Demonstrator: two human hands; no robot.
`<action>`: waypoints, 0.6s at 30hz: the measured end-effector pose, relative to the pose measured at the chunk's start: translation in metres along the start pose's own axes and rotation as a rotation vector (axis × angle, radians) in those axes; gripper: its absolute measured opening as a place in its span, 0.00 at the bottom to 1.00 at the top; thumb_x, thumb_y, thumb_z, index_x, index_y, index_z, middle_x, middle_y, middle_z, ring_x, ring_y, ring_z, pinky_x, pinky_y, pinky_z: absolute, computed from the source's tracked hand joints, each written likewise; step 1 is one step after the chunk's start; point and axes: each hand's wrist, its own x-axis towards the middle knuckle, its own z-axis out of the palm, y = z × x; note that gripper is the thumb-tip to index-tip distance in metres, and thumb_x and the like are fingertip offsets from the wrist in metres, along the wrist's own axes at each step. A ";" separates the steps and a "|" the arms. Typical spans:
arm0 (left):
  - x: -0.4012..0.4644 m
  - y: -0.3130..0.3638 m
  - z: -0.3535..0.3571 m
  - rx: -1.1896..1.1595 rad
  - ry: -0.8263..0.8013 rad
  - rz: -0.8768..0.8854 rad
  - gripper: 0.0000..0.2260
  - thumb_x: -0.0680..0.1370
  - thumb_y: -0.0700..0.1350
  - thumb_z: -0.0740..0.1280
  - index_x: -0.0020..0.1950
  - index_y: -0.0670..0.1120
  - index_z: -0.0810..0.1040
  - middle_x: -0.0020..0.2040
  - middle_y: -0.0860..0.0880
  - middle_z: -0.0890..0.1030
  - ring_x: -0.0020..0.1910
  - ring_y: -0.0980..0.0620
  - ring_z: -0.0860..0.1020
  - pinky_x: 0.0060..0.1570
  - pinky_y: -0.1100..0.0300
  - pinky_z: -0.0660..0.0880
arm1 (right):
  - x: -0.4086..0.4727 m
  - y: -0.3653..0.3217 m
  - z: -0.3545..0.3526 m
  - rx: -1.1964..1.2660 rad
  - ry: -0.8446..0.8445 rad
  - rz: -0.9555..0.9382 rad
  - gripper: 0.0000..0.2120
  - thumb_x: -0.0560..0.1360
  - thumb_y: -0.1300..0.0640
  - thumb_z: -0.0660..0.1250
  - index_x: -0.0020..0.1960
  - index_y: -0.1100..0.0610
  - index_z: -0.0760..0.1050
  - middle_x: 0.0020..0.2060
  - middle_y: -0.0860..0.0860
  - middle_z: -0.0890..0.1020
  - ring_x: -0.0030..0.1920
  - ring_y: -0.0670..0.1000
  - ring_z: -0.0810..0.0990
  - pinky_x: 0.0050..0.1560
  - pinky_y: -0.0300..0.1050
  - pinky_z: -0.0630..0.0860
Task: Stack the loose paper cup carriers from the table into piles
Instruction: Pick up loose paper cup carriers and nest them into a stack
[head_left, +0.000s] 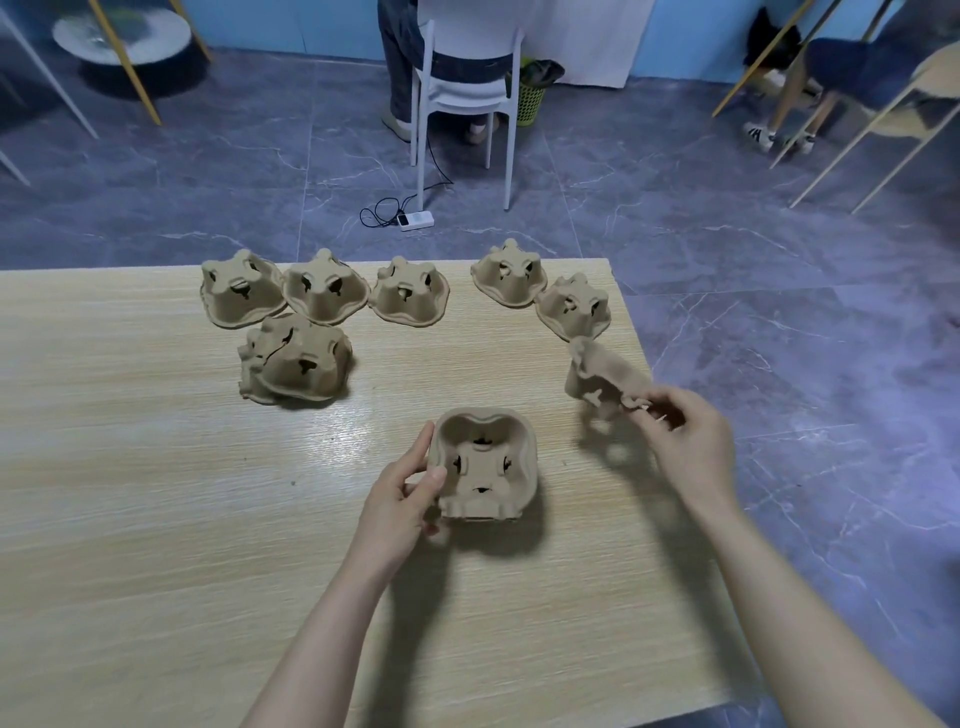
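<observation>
The carriers looked like moulded paper pulp, matt tan and slightly rough, with ragged edges at the cut holes. The table had a pale wood-grain top, smooth with a soft sheen. The floor was glossy grey marbled tile. The chair was white plastic.

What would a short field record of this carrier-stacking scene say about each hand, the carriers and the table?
left hand: grips open-side-up carrier
right hand: pinches edge of tilted carrier
loose carriers: five lying upside down along the far edge, e.g.
pile: upside down, left of centre
wooden table: bears everything
</observation>
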 end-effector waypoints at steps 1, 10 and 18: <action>-0.001 0.001 0.000 -0.001 -0.006 0.000 0.22 0.81 0.41 0.64 0.71 0.61 0.66 0.50 0.53 0.77 0.29 0.66 0.74 0.31 0.66 0.73 | -0.005 -0.006 -0.002 0.069 0.020 -0.015 0.14 0.72 0.60 0.74 0.41 0.41 0.77 0.39 0.50 0.82 0.38 0.49 0.78 0.41 0.43 0.74; -0.004 0.002 0.002 0.013 -0.030 0.023 0.21 0.82 0.43 0.62 0.71 0.61 0.64 0.42 0.66 0.80 0.30 0.64 0.71 0.34 0.63 0.71 | -0.062 -0.035 0.004 0.186 -0.020 -0.360 0.06 0.73 0.64 0.71 0.47 0.55 0.83 0.39 0.48 0.81 0.37 0.44 0.74 0.37 0.34 0.69; -0.007 0.002 0.002 0.044 -0.039 0.010 0.14 0.78 0.61 0.56 0.59 0.73 0.75 0.68 0.58 0.76 0.56 0.52 0.81 0.50 0.46 0.79 | -0.085 -0.031 0.022 0.031 -0.131 -0.599 0.07 0.77 0.57 0.67 0.49 0.57 0.84 0.41 0.49 0.79 0.43 0.51 0.77 0.42 0.44 0.73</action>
